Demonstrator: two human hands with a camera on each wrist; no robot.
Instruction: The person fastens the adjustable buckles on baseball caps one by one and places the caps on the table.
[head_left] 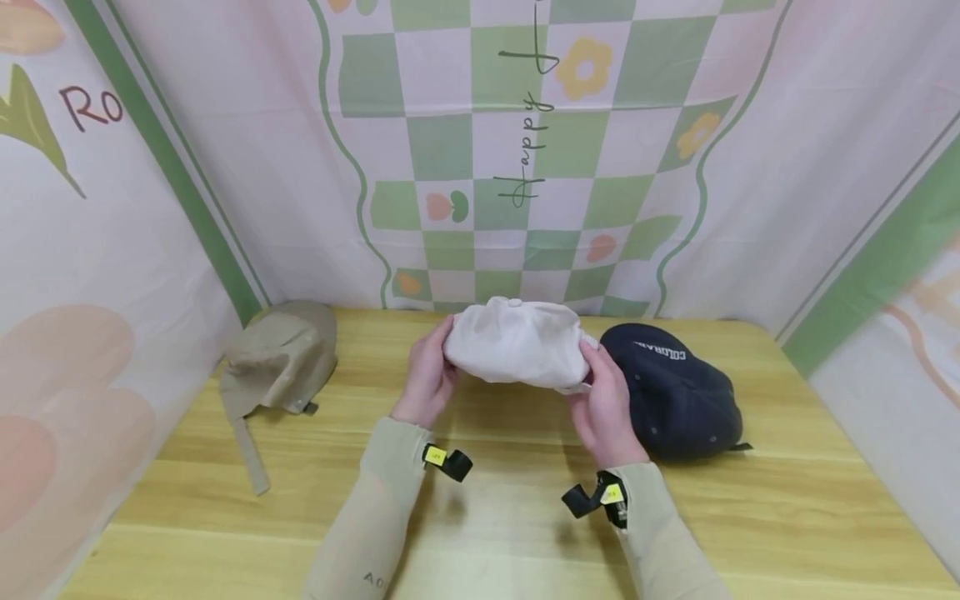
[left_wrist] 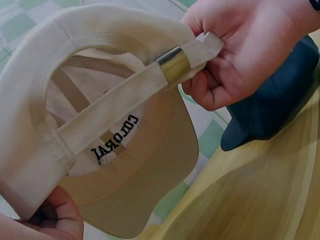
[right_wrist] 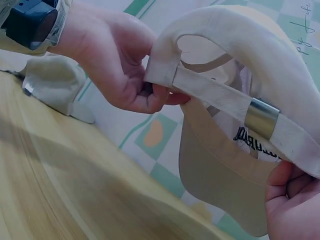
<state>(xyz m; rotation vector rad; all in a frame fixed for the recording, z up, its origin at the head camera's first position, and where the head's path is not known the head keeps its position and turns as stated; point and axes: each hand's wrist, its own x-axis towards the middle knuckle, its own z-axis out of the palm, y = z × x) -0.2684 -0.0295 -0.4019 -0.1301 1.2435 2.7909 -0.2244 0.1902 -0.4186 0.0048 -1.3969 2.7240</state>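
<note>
Both hands hold a cream baseball cap [head_left: 517, 343] above the table, its crown towards the head camera. My left hand [head_left: 429, 375] grips the rim on one side, fingers curled at the edge. Opposite, my right hand [head_left: 606, 400] pinches the other side near the end of the back strap [left_wrist: 120, 107]. In the wrist views the strap's metal buckle [right_wrist: 261, 118] shows, with dark lettering [left_wrist: 116, 140] seen through the back opening. The brim [right_wrist: 220, 175] points away from the hands, towards the backdrop.
A navy cap [head_left: 675, 400] with white lettering lies just right of my right hand. At the left end of the wooden table [head_left: 495, 533] lies a khaki cap [head_left: 281, 358], its strap trailing forward. Printed fabric [head_left: 510, 142] hangs behind the table and along both sides.
</note>
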